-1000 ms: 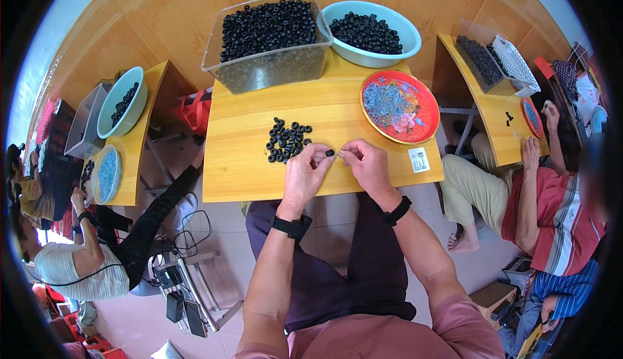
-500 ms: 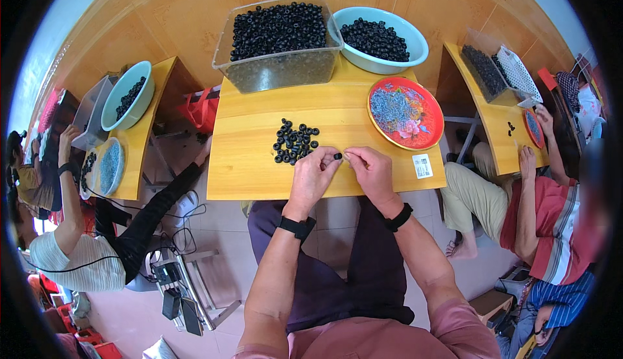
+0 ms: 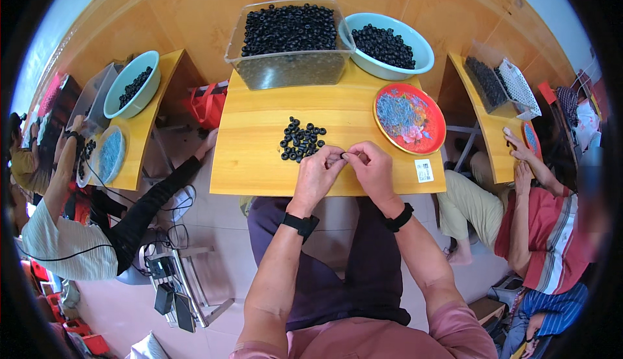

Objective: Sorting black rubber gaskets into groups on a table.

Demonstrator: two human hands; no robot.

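While both hands (image 3: 344, 164) pinch one black ring (image 3: 342, 156), loose rings (image 3: 300, 140) lie nearby.

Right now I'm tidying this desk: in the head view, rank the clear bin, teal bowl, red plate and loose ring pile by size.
1. clear bin
2. teal bowl and red plate, too alike to rank
3. ring pile

Bright even daylight, soft shadows under the counter (image 3: 259, 164), no harsh glare, sharp in the middle, heavy fisheye bending at the edges, black vignette corners, blurred patch far right
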